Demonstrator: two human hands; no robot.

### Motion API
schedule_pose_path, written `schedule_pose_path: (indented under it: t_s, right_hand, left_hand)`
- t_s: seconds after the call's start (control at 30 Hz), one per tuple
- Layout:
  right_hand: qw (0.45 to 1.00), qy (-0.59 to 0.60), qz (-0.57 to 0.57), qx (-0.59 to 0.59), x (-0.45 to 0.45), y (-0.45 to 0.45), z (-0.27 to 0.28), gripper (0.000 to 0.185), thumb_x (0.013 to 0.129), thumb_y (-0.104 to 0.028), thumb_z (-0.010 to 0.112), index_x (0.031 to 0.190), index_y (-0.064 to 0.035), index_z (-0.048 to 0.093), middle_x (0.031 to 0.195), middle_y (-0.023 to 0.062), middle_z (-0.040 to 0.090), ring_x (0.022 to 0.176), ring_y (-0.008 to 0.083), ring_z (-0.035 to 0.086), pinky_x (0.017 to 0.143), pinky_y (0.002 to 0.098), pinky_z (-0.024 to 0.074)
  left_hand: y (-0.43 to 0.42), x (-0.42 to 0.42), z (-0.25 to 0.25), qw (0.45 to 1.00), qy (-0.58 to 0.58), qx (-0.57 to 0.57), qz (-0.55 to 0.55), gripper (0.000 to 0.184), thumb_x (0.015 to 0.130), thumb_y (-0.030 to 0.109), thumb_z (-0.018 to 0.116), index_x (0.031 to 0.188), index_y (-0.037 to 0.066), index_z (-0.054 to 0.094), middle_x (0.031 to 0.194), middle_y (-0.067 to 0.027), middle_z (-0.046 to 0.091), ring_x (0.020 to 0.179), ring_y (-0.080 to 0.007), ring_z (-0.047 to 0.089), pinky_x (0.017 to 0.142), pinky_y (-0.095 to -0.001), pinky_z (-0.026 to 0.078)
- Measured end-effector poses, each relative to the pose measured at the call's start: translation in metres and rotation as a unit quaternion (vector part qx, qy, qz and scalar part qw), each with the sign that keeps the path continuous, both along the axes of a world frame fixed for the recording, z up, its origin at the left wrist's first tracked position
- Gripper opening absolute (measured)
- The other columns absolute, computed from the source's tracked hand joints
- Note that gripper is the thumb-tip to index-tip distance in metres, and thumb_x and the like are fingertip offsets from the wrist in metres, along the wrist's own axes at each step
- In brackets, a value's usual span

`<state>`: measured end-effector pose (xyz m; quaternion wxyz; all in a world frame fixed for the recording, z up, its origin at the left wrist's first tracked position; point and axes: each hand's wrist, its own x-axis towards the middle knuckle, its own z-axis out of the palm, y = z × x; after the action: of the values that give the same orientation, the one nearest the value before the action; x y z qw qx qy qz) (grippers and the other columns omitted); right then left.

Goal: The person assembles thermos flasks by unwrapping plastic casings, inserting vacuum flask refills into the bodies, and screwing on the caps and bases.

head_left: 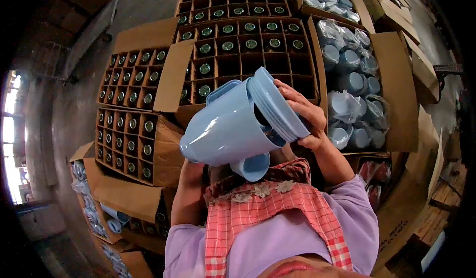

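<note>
A glossy light-blue plastic thermos flask casing lies tilted in front of my chest, its handle on the far side. My left hand supports it from beneath, mostly hidden by the casing. In my right hand is a round, ridged light-blue base cap, gripped by its rim. The cap sits aslant at the casing's wide end, with a dark gap between them. Below the casing shows a light-blue cup-shaped part; how it is attached I cannot tell.
Ahead stands a divided carton with shiny round-topped glass pieces in some compartments. More divided cartons stand at the left. A carton at the right holds several plastic-wrapped blue parts. Raised cardboard flaps surround my hands.
</note>
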<state>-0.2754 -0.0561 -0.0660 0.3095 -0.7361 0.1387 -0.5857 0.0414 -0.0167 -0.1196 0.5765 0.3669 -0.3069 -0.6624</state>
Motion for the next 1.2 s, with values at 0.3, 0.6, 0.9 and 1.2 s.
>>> schedule_pose_path:
  t_s: [0.3,0.6,0.9,1.2]
  right_hand:
    - [0.991,0.069,-0.109,-0.037,0.005,0.011,0.003,0.059,0.082,-0.04,0.052,0.124,0.0015,0.049,0.13,0.0241,0.044,0.123,0.0449,0.037,0.102,0.0502,0.0282]
    - [0.989,0.093,-0.111,-0.041,0.005,0.009,0.003,0.06,0.084,-0.042,0.05,0.125,0.001,0.049,0.132,0.0244,0.041,0.124,0.0446,0.036,0.103,0.049,0.0273]
    - [0.984,0.095,-0.136,0.063,0.007,0.013,0.007,0.063,0.082,-0.04,0.051,0.125,0.0068,0.046,0.132,0.0256,0.041,0.126,0.0391,0.035,0.105,0.0434,0.0257]
    - [0.909,-0.028,-0.136,0.393,0.017,0.026,0.02,0.054,0.088,-0.034,0.05,0.125,0.0047,0.046,0.118,0.0115,0.053,0.106,0.0165,0.05,0.091,0.0285,0.0378]
  left_hand:
    - [-0.001,-0.004,0.001,1.0,0.026,0.009,-0.002,0.024,0.083,0.011,0.055,0.102,-0.003,0.058,0.094,-0.0131,0.064,0.082,-0.0214,0.064,0.073,-0.0333,0.053]
    - [-0.003,-0.006,0.002,0.998,0.053,0.02,-0.012,0.023,0.083,0.011,0.055,0.102,-0.003,0.059,0.093,-0.0125,0.065,0.082,-0.0204,0.064,0.072,-0.0323,0.053]
    - [-0.012,-0.011,0.005,0.995,0.091,0.032,-0.006,0.023,0.083,0.01,0.055,0.101,-0.002,0.059,0.093,-0.0119,0.065,0.081,-0.0194,0.064,0.072,-0.0313,0.053]
    - [-0.017,0.008,-0.001,0.878,-0.386,-0.242,0.147,0.023,0.08,0.011,0.06,0.098,-0.002,0.061,0.09,-0.0121,0.066,0.079,-0.0202,0.064,0.07,-0.0304,0.052]
